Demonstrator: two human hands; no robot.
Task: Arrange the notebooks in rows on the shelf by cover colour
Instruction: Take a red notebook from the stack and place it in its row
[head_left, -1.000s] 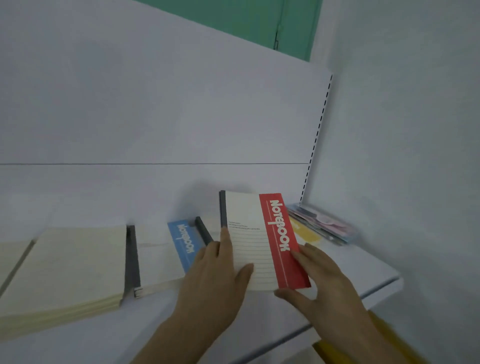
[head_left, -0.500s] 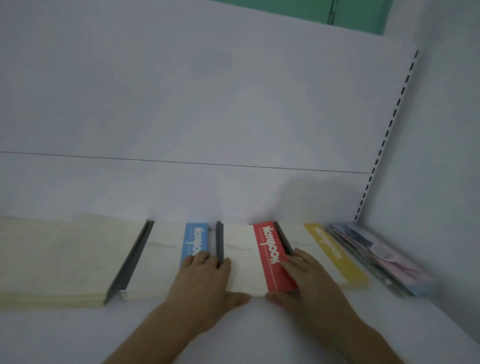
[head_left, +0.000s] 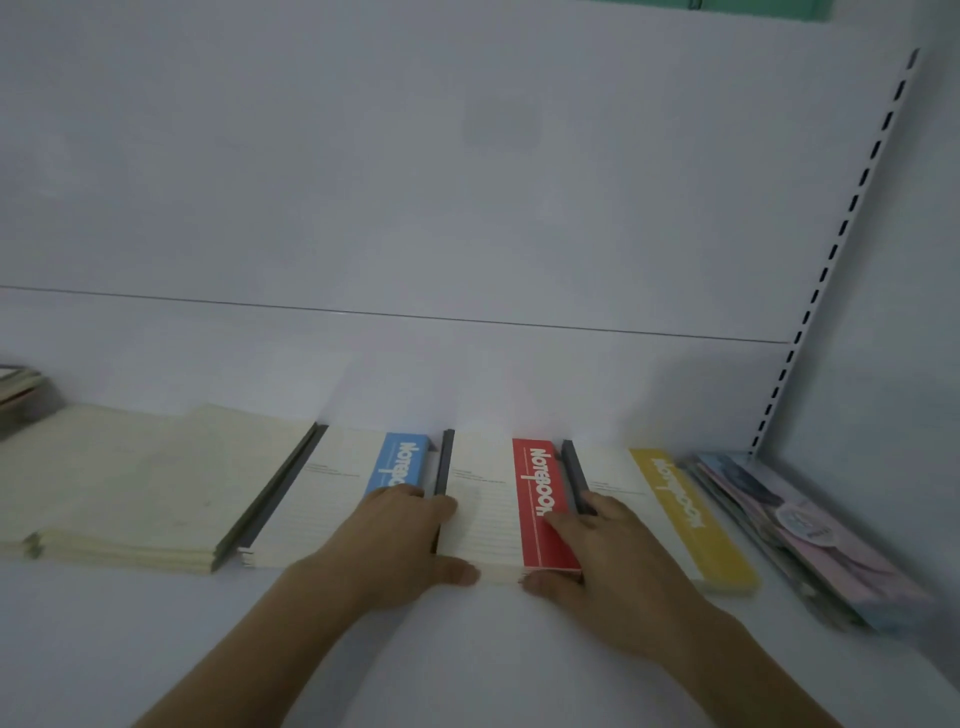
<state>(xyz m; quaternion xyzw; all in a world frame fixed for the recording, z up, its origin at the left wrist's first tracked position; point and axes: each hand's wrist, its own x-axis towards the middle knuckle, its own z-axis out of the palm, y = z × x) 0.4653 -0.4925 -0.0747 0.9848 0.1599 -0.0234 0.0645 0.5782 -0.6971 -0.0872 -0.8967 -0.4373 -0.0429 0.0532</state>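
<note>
1. A red notebook (head_left: 506, 506) is laid flat on the white shelf (head_left: 467, 649), close to the back wall.
2. The left hand (head_left: 395, 545) is rested on the notebook's left edge. Its fingers are laid flat on top and its thumb is pressed against the front edge.
3. The right hand (head_left: 608, 561) is laid on the red strip at the right side. Its fingers are spread flat and its thumb is put at the front corner.
4. A blue notebook (head_left: 343, 493) is seen just to the left, and a yellow notebook (head_left: 670, 514) just to the right.
5. A cream stack (head_left: 135, 493) is set further left.
6. Pale pink and blue booklets (head_left: 810, 535) are piled at the far right.
</note>
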